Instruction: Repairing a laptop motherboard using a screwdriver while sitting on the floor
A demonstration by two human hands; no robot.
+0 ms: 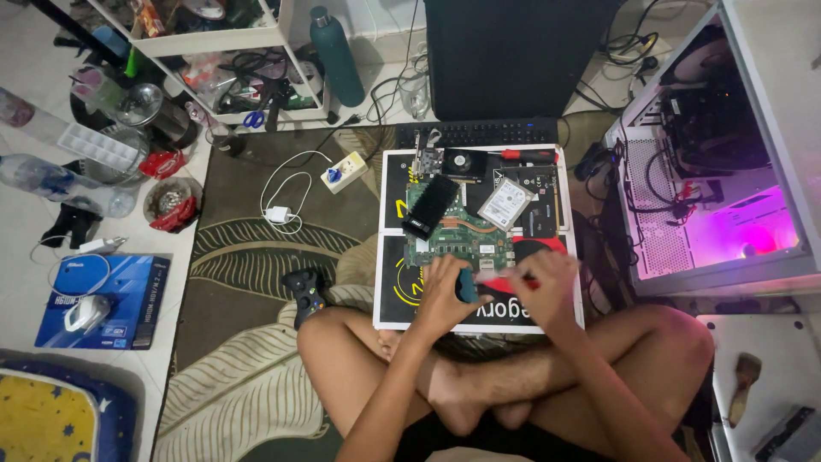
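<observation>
Board: green circuit board (457,235) lies bare on the white-edged mat (392,282), at 12 o'clock from your crossed legs; casing already off, so teardown looks well along.
Parts off: black module (430,205) at 11 o'clock of the board, silver drive (505,204) at 1 o'clock, small fan card (466,162) and red-handled screwdriver (526,155) further up.
L hand: left hand (445,295), fingers curled round a small dark-blue object (467,287) at board's 6 o'clock edge.
R hand: right hand (547,287), fingers closed on a red-tipped tool (513,280), prob. a driver; blurred.
Left to do: board not lifted from mat; screws/connectors too small to judge.
Hidden: your hands cover the board's near edge; blue object's kind unclear.
Cut off: open PC case (718,154) at 3 o'clock runs out of frame.
</observation>
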